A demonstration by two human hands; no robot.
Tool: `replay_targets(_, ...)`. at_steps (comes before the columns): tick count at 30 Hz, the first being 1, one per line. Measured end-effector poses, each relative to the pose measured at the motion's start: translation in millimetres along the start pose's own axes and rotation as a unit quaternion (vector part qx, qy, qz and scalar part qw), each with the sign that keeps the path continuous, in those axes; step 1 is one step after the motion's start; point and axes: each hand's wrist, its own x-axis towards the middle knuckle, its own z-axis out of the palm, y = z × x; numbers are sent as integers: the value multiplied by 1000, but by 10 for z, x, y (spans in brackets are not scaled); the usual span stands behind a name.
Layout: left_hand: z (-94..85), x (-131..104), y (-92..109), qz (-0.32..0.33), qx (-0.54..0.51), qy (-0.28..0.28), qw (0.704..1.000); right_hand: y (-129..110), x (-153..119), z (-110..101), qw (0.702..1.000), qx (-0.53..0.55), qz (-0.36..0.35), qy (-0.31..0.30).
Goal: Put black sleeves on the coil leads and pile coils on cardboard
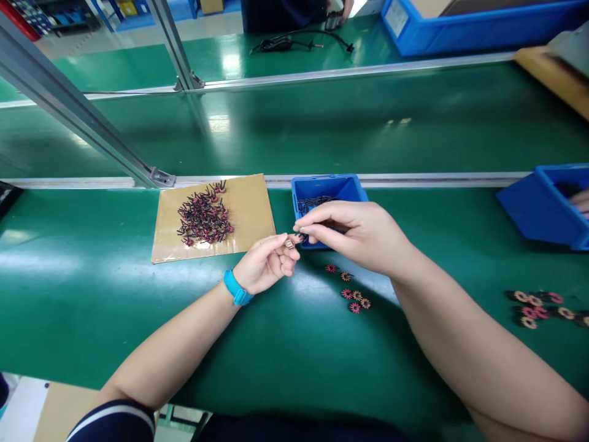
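My left hand (263, 265), with a teal band at the wrist, pinches a small copper-coloured wound ring coil (289, 244) between thumb and fingers. Fingertips of my right hand (361, 236) are closed at the coil's right side, on a small dark piece (301, 237) that looks like a short black sleeve; the fingers partly hide it. Just behind them stands a blue bin (326, 178) holding thin black pieces (313, 202). Below my right hand, several red and copper ring coils (355, 295) lie loose on the green table (294, 356).
Left of the bin, a cardboard sheet (253, 209) bears a heap of coils with black leads (205, 220). More ring coils (529, 312) lie at right, below another blue bin (529, 205) with another person's hand (582, 199). A metal post (101, 123) rises at left. Cables (280, 43) lie across.
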Motion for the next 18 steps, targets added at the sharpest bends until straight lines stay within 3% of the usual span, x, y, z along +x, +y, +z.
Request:
replay_targets(6, -15, -1, -13, -9, 12, 4, 1000, -3, -8, -15, 999, -4, -26, -18)
replay_targets(9, -17, -5, -17, -3, 2, -9, 1000, -12, -22, -26, 1000, 11, -7, -18)
replay_targets(18, 22, -25, 12, 10, -33, -13, 999, 3, 41, -1, 984, 65, 91, 140)
